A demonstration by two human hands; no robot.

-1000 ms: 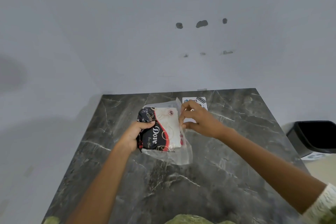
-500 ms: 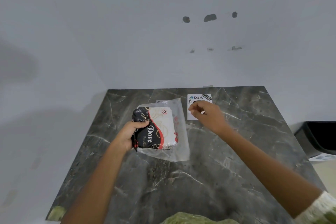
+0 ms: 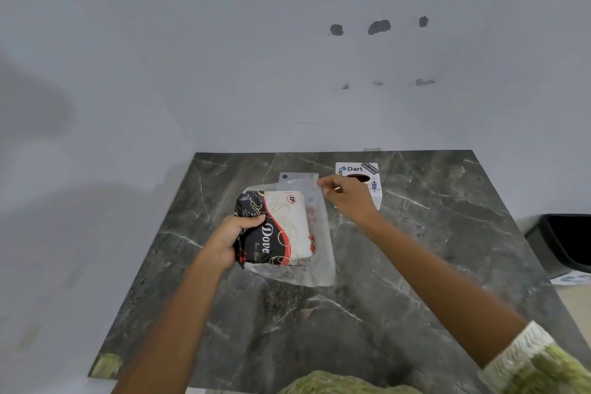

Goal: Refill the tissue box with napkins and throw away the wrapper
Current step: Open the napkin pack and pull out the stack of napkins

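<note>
**Napkin pack still wrapped, box still waiting**

While nothing has yet gone into the tissue box (image 3: 374, 198), counts as an early stage: wrapper being opened, 0 napkins transferred, by the look of it. Left to do: free the stack, feed it into the box, carry the wrapper to the black bin (image 3: 563, 243) far off to the right of the right arm.

Left hand (image 3: 228, 241) curled around the near-left edge of the napkin pack (image 3: 281, 227), thumb on top, pinning it to the marble tabletop (image 3: 319, 329). Right hand (image 3: 350, 198) pinching the far-right corner of the clear wrapper (image 3: 319, 265) between thumb and fingertips, remaining fingers folded.

Pack lying between the 2 hands: black, red and cream print, "Dove" lettering, white napkins visible at its right side, loose transparent film spilling past it rightward and toward the body. Tissue box just behind the right hand, white, dark oval slot on top, "Dart" label.
</note>
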